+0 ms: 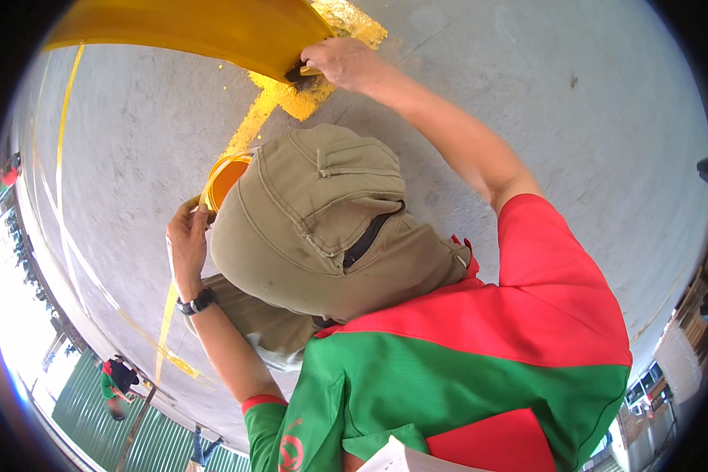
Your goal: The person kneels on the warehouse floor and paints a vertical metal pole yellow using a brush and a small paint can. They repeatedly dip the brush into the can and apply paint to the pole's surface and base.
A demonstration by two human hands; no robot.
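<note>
My left hand [187, 236], with a dark watch on its wrist, grips the rim of a small round paint pot [226, 182]. The pot is tilted and orange-yellow inside. Stretched far forward, my right hand [344, 63] is closed at the lower corner of a large yellow-painted piece [189, 30]. A small yellow bit shows between its fingers, beside a dark patch at the corner; the rest of what it holds is hidden. Yellow paint [299, 101] coats the floor around that corner.
My khaki-covered knees [307, 204] are bent between my arms. Yellow lines [69, 102] run over the grey concrete floor [519, 71]. Another person [116, 381] is far off at lower left, by a green corrugated wall [79, 409].
</note>
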